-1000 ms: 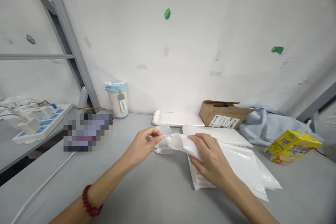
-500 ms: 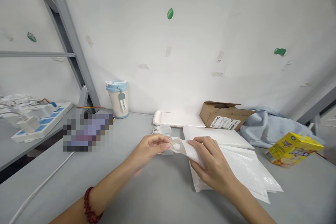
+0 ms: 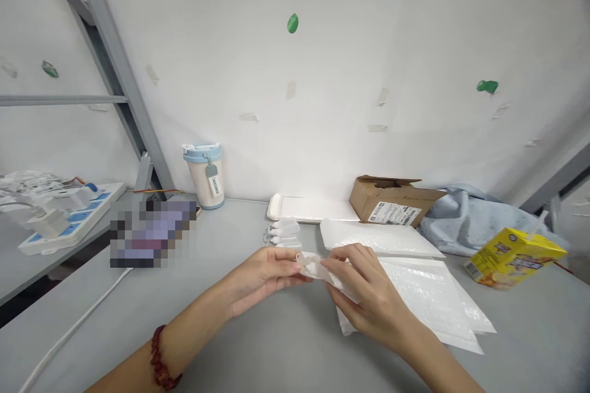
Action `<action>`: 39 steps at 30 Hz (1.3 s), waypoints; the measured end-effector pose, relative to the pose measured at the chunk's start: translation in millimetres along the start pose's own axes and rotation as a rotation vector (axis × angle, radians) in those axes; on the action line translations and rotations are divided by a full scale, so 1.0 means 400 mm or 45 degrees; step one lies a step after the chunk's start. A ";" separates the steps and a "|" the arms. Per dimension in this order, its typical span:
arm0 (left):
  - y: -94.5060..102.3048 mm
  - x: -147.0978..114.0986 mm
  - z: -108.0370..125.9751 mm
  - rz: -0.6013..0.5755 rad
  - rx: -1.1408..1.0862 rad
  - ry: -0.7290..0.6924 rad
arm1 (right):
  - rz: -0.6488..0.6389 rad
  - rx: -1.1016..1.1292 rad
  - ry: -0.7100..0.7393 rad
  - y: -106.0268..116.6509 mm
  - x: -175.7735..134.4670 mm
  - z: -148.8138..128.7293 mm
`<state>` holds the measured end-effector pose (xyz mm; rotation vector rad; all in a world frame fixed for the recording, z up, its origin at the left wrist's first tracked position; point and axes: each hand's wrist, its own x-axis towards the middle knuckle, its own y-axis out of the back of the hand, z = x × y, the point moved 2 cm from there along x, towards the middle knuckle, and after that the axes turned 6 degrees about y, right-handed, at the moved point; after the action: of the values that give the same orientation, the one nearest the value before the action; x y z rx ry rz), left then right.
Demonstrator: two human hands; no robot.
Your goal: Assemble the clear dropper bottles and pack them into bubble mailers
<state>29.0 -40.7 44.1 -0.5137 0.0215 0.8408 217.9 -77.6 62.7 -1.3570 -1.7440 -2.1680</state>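
Between my hands is a small white plastic-looking pouch [image 3: 314, 266], its mouth spread toward the left. Something whitish shows inside the mouth, too small to make out. With thumb and fingers, my left hand [image 3: 262, 276] pinches the left rim of the pouch. Wrapped over its body from the right is my right hand [image 3: 369, 285], thumb underneath and fingers on top. Several small white pieces with thin loops [image 3: 286, 232] lie in a row just behind my left hand. White bubble mailers [image 3: 426, 295] are stacked under and beyond my right hand.
A lidded cup [image 3: 205, 175] stands back left, near a blurred phone-like object [image 3: 159, 233] with a white cable [image 3: 78, 319]. A power strip [image 3: 74, 224] sits far left. Along the back are a white flat box [image 3: 316, 209], an opened carton [image 3: 391, 202], blue cloth [image 3: 470, 218] and a yellow drink carton [image 3: 514, 258].
Both hands have come slightly nearer with the pouch, and its mouth is spread wider. The row of small looped pieces is now more exposed. The view has shifted a little.
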 end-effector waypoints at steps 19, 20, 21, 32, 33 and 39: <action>-0.025 0.009 -0.043 0.226 0.357 -0.068 | -0.236 0.057 -0.173 -0.012 -0.001 -0.022; -0.030 0.009 -0.048 0.251 0.408 -0.074 | -0.234 0.062 -0.150 -0.014 -0.002 -0.027; -0.036 0.009 -0.052 0.271 0.453 -0.077 | -0.234 0.071 -0.128 -0.016 -0.002 -0.032; -0.082 -0.013 -0.034 0.273 0.877 -0.225 | -0.288 0.161 -0.022 -0.015 0.001 -0.063; -0.081 -0.014 -0.034 0.312 0.924 -0.261 | -0.307 0.145 -0.003 -0.018 0.001 -0.068; -0.054 -0.019 -0.023 0.615 0.800 -0.272 | -0.315 -0.170 -0.033 -0.019 -0.002 -0.053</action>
<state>40.9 -61.9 47.0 0.1878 0.2138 1.2907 202.0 -92.6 56.9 -1.2600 -1.8991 -2.4443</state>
